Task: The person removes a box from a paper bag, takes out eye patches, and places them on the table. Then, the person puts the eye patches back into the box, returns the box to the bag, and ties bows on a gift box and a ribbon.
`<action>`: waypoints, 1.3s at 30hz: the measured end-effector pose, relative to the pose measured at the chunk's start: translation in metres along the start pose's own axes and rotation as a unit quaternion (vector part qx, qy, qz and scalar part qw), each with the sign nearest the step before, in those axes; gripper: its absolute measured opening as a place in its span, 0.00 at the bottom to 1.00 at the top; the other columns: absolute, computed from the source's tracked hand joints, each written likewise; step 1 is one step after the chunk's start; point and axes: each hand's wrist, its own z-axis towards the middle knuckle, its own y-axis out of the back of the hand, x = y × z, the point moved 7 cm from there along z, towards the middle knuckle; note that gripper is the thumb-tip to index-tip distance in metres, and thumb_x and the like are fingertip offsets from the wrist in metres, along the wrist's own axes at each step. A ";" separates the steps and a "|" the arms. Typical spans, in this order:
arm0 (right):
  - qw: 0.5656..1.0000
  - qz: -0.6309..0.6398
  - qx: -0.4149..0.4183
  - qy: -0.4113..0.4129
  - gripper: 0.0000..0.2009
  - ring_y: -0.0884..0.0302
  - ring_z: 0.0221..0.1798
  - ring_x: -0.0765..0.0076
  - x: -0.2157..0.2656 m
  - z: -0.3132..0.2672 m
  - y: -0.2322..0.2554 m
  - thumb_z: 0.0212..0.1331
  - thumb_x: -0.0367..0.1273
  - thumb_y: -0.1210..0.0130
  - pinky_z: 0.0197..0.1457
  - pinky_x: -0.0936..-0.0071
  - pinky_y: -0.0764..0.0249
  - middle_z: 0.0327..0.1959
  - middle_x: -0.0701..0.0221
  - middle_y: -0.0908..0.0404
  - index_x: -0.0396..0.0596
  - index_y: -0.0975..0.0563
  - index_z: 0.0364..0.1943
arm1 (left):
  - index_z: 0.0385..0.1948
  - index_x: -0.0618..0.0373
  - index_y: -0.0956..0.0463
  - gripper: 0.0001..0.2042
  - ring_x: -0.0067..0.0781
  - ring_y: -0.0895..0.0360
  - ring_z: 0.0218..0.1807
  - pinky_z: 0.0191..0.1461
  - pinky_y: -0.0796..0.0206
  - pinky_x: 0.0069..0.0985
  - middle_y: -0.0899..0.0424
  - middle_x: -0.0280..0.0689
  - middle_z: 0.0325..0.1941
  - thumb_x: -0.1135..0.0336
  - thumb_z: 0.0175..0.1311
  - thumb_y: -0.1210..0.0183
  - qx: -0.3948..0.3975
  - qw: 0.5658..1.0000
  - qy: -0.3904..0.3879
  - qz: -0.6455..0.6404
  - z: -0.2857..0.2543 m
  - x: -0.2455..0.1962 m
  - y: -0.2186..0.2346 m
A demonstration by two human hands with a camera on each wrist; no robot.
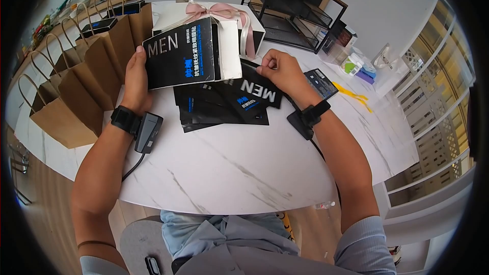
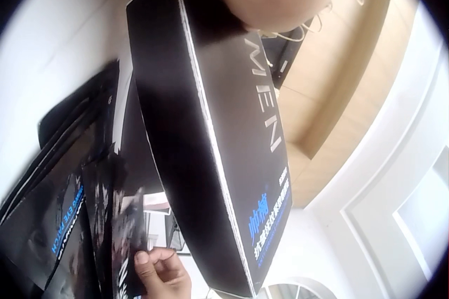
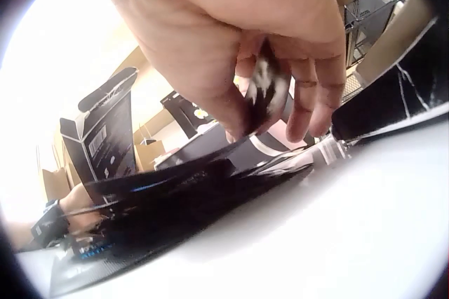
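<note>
The left hand grips a black MEN box by its left end, holding it tilted above the table; its white open end faces right. In the right hand a black sachet is pinched at its edge between thumb and fingers. More black sachets lie fanned out on the table beneath the box. The right wrist view shows the pinched sachet bent up between the fingers of the right hand. In the left wrist view the box stands beside the sachets.
Brown paper bags stand in a row at the left, some with black boxes in them. A white box with a pink ribbon and a black mesh rack are behind. Yellow strips and a dark packet lie right.
</note>
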 end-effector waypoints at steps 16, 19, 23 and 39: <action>0.959 0.202 -0.157 0.124 0.08 0.20 0.35 0.87 0.069 -0.039 0.079 0.67 0.27 0.41 0.40 0.87 0.26 0.34 0.69 0.11 0.39 0.22 0.47 | 0.53 0.58 0.25 0.20 0.21 0.23 0.51 0.60 0.34 0.24 0.18 0.32 0.51 0.52 0.81 0.58 -0.007 1.000 0.007 -0.021 0.001 0.002 0.000; 0.969 0.190 -0.121 0.102 0.09 0.20 0.33 0.87 0.068 -0.036 0.076 0.67 0.28 0.40 0.40 0.87 0.28 0.33 0.68 0.11 0.38 0.22 0.46 | 0.53 0.58 0.25 0.20 0.21 0.23 0.51 0.60 0.34 0.24 0.18 0.32 0.51 0.52 0.81 0.58 0.001 1.000 0.009 -0.017 -0.001 0.000 -0.002; 0.981 0.163 -0.048 0.097 0.08 0.21 0.34 0.87 0.069 -0.030 0.070 0.65 0.28 0.40 0.39 0.84 0.29 0.31 0.71 0.12 0.40 0.21 0.45 | 0.53 0.58 0.25 0.20 0.20 0.24 0.50 0.59 0.33 0.23 0.18 0.32 0.50 0.52 0.81 0.58 0.004 1.000 0.003 -0.017 -0.002 -0.002 -0.004; 0.983 0.067 -0.040 0.165 0.13 0.28 0.27 0.77 0.108 0.002 0.052 0.59 0.37 0.32 0.33 0.74 0.33 0.24 0.69 0.19 0.40 0.17 0.32 | 0.51 0.57 0.24 0.20 0.17 0.25 0.48 0.57 0.33 0.21 0.18 0.30 0.46 0.50 0.81 0.58 0.017 1.000 -0.009 0.018 -0.001 0.000 -0.005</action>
